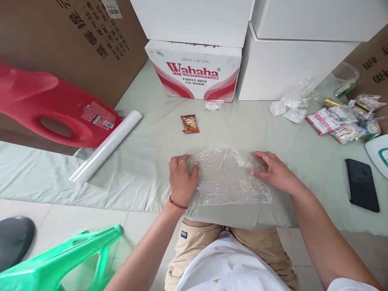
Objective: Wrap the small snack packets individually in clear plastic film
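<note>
A sheet of clear plastic film (233, 178) lies wrinkled on the cloth-covered table in front of me, close to the near edge. My left hand (183, 180) rests at its left side, thumb against the film and apart from the fingers. At the right side, my right hand (274, 171) touches the film with thumb and fingers apart. Beyond the film lies a small brown packet with a cookie picture (190, 123), away from both hands.
A white roll of film (106, 147) leans by a red jug (60, 109) on the left. Boxes (194, 72) stand at the back. Wrapped snacks (345, 119), crumpled plastic (291, 105) and a black phone (362, 184) lie right. A green stool (66, 258) stands below left.
</note>
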`<state>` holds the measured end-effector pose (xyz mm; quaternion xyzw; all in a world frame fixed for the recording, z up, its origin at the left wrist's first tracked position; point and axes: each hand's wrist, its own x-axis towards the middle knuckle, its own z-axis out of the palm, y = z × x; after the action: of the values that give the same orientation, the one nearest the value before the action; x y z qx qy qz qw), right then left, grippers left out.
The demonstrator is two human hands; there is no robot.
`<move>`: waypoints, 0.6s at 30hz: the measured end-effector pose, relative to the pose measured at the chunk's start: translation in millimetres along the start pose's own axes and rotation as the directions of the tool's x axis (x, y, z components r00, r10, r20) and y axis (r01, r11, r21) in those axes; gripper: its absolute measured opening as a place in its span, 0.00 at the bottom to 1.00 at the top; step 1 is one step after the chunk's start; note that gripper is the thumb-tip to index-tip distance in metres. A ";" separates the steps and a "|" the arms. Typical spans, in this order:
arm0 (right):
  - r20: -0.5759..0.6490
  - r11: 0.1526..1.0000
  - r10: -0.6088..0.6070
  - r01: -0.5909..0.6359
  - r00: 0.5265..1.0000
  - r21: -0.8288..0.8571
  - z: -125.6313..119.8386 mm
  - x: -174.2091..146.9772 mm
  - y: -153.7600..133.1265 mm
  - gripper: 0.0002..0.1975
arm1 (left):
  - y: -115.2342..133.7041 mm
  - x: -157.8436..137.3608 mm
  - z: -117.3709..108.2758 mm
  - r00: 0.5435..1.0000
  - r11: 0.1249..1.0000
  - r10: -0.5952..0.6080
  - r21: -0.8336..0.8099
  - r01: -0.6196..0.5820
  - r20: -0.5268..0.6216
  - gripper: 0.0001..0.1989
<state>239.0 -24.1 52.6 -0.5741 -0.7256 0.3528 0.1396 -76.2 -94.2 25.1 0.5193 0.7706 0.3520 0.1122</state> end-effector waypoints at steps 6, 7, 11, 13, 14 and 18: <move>0.045 0.986 -0.116 0.121 0.992 -0.116 5.5 17.4 -29.3 0.35 | 15.8 16.4 0.4 0.991 0.987 0.115 0.105 -0.121 0.066 0.31; 0.045 0.984 -0.137 0.141 0.990 -0.106 9.1 21.4 -33.8 0.33 | 20.9 22.0 1.0 0.991 0.987 0.105 0.117 -0.113 0.078 0.31; -0.026 0.983 -0.186 0.186 0.982 0.001 19.3 36.9 -45.4 0.16 | 39.0 44.9 6.1 0.963 0.969 0.052 0.222 -0.112 0.263 0.22; -0.089 0.980 -0.165 0.174 0.982 0.099 19.6 44.9 -45.8 0.14 | 42.7 52.8 10.1 0.925 0.958 0.014 0.261 -0.121 0.380 0.17; -0.118 0.975 -0.136 0.154 0.984 0.162 18.8 49.2 -44.5 0.14 | 42.7 55.3 12.3 0.914 0.953 -0.008 0.279 -0.115 0.405 0.15; -0.178 0.922 0.052 0.021 0.983 0.386 12.2 65.3 -32.7 0.15 | 33.1 57.1 21.3 0.940 0.935 -0.062 0.350 -0.063 0.335 0.16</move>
<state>187.9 29.5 52.6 -0.5714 -0.6210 0.4352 0.3138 -65.7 -27.8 42.4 0.5841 0.7902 0.1116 0.1481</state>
